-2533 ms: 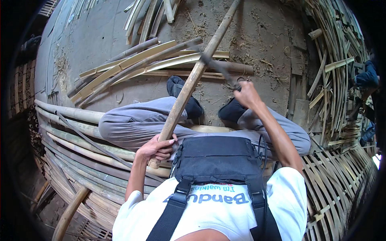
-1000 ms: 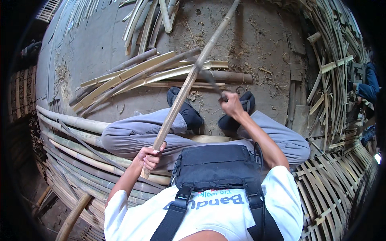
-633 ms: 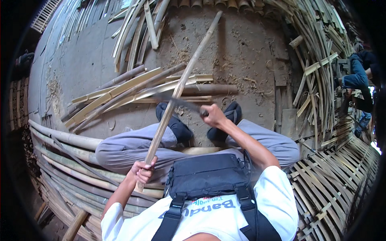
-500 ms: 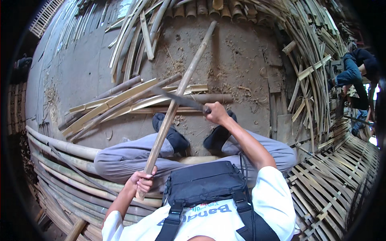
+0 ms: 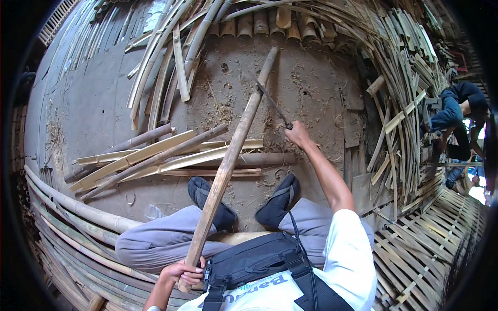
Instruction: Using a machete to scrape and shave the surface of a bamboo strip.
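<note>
A long bamboo pole [image 5: 233,155] runs slantwise from my lap away toward the far side of the floor. My left hand [image 5: 183,271] is closed around its near end, beside the black bag [image 5: 249,259] on my front. With my arm reaching forward, my right hand [image 5: 297,133] grips the handle of a long knife [image 5: 274,103]. The dark blade points far and left, and its tip lies close to the upper part of the pole; whether it touches cannot be seen.
Split bamboo pieces [image 5: 155,166] lie in a loose pile left of the pole. More strips [image 5: 176,62] stand at the far left, and a heap of strips [image 5: 397,103] lines the right. Bamboo poles [image 5: 88,207] lie at near left. Another person [image 5: 456,111] works at far right.
My right hand and the knife have moved away from me along the pole toward its far end. My left hand and the pole's near end have shifted slightly closer to me.
</note>
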The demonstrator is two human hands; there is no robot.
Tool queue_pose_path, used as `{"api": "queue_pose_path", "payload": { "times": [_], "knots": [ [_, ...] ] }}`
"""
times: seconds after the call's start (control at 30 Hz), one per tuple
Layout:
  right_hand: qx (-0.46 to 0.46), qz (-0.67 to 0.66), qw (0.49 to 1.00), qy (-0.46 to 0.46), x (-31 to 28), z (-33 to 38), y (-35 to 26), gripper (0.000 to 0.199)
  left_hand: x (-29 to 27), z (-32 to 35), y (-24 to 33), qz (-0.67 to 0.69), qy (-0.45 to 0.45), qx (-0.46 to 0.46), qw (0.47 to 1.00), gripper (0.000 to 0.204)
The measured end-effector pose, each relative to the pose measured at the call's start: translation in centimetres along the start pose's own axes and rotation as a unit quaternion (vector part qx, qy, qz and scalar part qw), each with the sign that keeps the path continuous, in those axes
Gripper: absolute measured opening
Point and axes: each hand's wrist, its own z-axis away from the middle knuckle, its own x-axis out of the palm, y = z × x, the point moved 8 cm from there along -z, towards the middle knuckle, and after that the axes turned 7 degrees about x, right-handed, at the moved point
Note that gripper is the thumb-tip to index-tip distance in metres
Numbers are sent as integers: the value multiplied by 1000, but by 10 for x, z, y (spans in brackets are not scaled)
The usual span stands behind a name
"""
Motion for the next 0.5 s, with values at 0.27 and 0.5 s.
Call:
{"api": "queue_pose_path", "payload": {
  "times": [0.27,0.5],
  "knots": [
    [-98,2,995,-6,0,-14,-20,19,12,20,-3,148,-130,-62,979,16],
    [-223,69,971,-57,0,32,-69,18,-17,28,-16,110,-139,-45,983,17]
  ]
}}
